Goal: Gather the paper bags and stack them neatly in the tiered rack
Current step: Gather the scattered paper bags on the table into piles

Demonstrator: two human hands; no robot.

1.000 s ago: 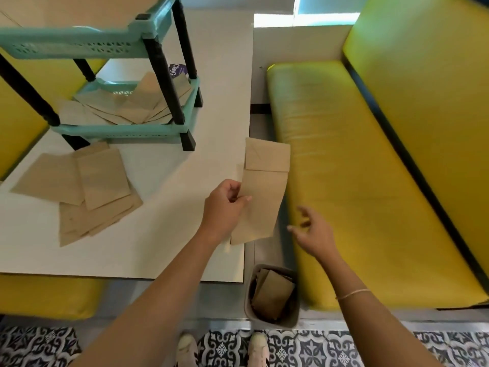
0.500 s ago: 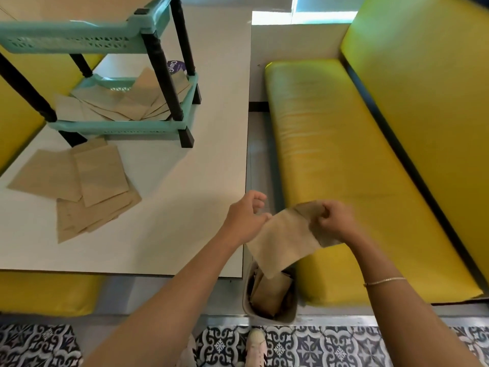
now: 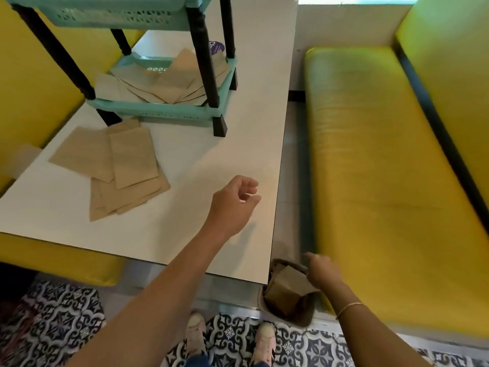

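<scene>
L hand (image 3: 232,205) fingers loosely curled, empty; R hand (image 3: 321,270) blurred, grip unclear, at 1 bin (image 3: 291,320); 1 rack (image 3: 169,112).

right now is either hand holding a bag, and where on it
The left hand holds nothing. The right hand is at the top of a paper bag in the bin; blur hides whether its fingers grip it.

The tiered rack (image 3: 158,75) stands on the table (image 3: 238,128) at upper left of the frame, with paper bags (image 3: 158,83) in its lower tray. A loose pile of bags (image 3: 119,168) lies on the table just below it. At lower centre, a bin (image 3: 288,295) holding bags sits between table and bench (image 3: 383,181), which fills the right.
</scene>
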